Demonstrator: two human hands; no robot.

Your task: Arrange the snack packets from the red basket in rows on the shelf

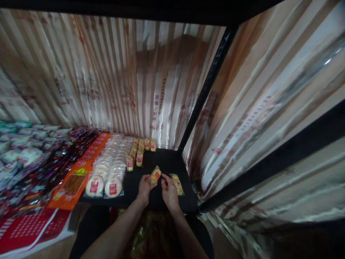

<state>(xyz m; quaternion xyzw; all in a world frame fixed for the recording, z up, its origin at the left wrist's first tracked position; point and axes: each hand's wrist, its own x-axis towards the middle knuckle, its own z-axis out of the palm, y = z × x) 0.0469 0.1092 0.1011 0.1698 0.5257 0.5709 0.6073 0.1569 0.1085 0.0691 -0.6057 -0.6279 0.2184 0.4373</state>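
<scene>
Behind everything, a striped curtain (113,86) runs past the edges of view, its printed characters mostly too blurred to read. Black bars (208,86) cross it, the top one cut off above. Below spreads a dark shelf (164,160), its left part hidden under goods. Far left, a heap of bags (29,154) is cut off by the edge, and the dark packs (48,180) next to it blur together. A red package (35,228) at the lower left is cut off too. Orange packs (71,183) overlap in a line, so only the front one shows its sticks. Beside them, round crackers (104,180) stand in two rows, the rear ones mostly covered. Between the forearms, something shiny (148,233) is too dim to name. The left hand (145,189) holds a small pack (156,175) over the shelf, pinched between thumb and fingers, its label too smeared to read. The right hand (169,191) has its fingertips at that pack's right edge; whether they grip it I cannot tell. Just right of this hand lies a loose pack (178,185), its left side partly covered. Yellow packs (139,159) stand in short rows beside the crackers, the rear ones overlapped.
</scene>
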